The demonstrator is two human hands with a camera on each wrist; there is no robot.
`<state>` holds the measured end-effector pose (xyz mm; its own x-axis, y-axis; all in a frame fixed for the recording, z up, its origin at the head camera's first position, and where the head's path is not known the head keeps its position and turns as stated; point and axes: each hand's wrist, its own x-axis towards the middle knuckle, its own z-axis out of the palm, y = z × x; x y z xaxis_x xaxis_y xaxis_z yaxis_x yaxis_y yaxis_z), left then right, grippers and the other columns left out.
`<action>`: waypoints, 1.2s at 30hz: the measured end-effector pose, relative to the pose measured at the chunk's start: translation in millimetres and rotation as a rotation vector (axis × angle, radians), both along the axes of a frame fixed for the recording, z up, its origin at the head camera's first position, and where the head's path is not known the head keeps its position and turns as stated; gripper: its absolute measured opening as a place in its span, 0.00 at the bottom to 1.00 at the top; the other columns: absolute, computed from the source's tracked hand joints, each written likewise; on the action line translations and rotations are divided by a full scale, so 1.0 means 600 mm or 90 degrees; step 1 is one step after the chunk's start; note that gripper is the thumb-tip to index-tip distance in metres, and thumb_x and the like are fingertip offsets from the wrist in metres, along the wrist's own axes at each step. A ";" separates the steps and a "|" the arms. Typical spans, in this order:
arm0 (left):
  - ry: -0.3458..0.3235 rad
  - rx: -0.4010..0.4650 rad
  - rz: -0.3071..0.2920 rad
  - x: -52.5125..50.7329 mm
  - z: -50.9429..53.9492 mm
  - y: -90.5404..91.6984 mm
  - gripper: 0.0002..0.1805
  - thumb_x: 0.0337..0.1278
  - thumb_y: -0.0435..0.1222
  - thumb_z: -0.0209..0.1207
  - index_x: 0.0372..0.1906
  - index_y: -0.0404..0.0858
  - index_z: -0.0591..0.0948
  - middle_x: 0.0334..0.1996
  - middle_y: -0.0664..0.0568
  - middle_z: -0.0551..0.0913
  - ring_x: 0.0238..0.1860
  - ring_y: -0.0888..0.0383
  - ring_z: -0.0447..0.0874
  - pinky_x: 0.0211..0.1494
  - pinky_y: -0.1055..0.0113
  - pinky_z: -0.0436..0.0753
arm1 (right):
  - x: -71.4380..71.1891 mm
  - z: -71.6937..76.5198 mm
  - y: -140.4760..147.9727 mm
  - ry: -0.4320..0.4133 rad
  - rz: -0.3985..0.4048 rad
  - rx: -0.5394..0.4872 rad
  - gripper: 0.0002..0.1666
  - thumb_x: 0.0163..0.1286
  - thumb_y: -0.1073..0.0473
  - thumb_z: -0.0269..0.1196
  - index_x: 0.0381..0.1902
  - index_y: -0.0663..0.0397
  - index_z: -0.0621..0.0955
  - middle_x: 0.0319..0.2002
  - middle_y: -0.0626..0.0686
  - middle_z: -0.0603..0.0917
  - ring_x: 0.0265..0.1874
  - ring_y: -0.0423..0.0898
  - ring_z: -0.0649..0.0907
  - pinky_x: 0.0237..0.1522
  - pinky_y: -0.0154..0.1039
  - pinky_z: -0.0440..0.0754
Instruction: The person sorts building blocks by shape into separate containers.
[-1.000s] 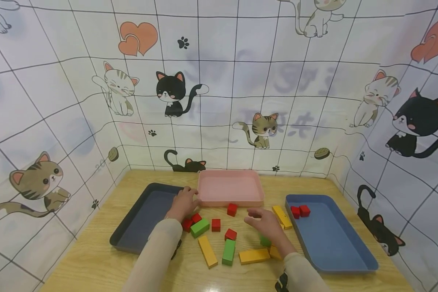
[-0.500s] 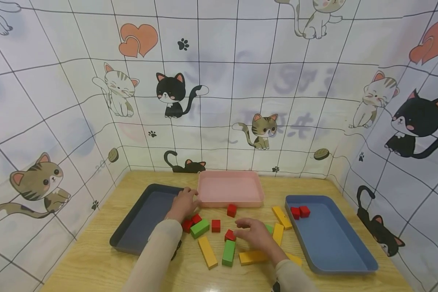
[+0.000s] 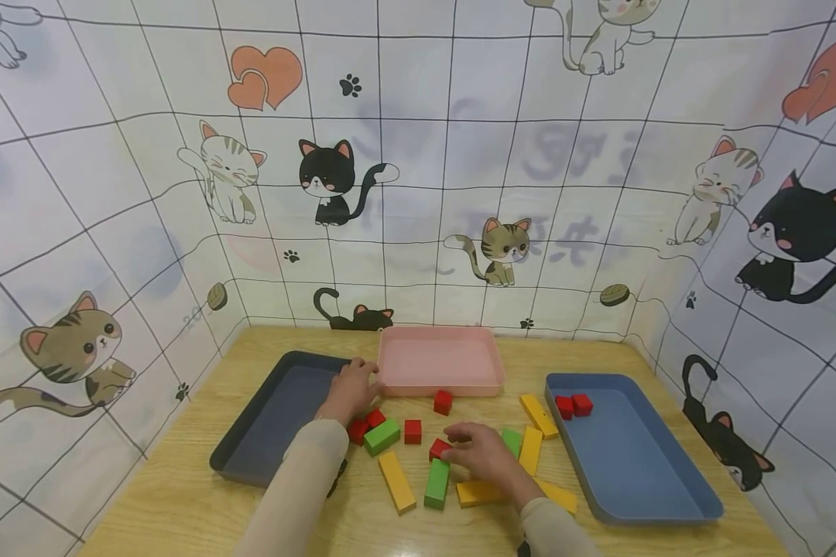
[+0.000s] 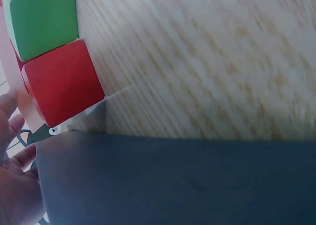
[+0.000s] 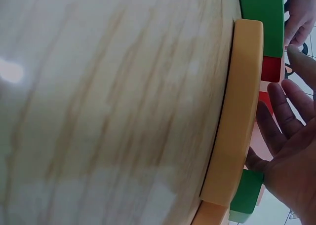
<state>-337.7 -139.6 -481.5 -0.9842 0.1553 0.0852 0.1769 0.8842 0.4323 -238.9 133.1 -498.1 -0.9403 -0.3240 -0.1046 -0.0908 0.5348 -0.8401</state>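
In the head view my left hand is at the right rim of the dark grey tray, fingers loosely bent, holding nothing visible. Two red cubes and a green block lie just below it. My right hand hovers low over the blocks, its fingers apart. Its thumb is close to a red cube; whether they touch I cannot tell. That cube abuts the end of a green block. Under the right wrist lies a yellow block. The right wrist view shows spread fingers holding nothing.
A pink tray stands at the back. The blue tray on the right holds two red cubes. Red cubes and yellow blocks are scattered on the wooden table. A cat-print curtain surrounds it.
My right hand has moved left and slightly down toward the red cube by the green block, uncovering yellow and green blocks on its right. The left hand has stayed put.
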 end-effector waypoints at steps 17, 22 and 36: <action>0.012 0.000 -0.006 -0.001 -0.004 -0.001 0.20 0.68 0.43 0.60 0.60 0.39 0.79 0.62 0.39 0.71 0.59 0.39 0.70 0.60 0.39 0.69 | -0.001 0.000 -0.011 0.060 -0.028 0.053 0.23 0.67 0.55 0.68 0.56 0.62 0.81 0.50 0.56 0.84 0.49 0.54 0.82 0.52 0.54 0.79; 0.016 0.000 -0.007 -0.001 -0.004 -0.002 0.21 0.68 0.44 0.60 0.60 0.39 0.79 0.61 0.39 0.71 0.59 0.39 0.70 0.59 0.38 0.69 | -0.001 -0.001 -0.013 0.068 -0.038 0.066 0.22 0.66 0.56 0.68 0.55 0.61 0.82 0.48 0.54 0.84 0.46 0.52 0.82 0.51 0.53 0.80; 0.009 0.000 -0.005 0.004 0.001 0.000 0.21 0.69 0.44 0.60 0.61 0.38 0.78 0.62 0.39 0.71 0.59 0.38 0.70 0.59 0.39 0.69 | -0.002 -0.003 -0.015 0.050 -0.035 0.088 0.20 0.64 0.58 0.70 0.53 0.58 0.84 0.45 0.50 0.83 0.42 0.47 0.81 0.48 0.50 0.81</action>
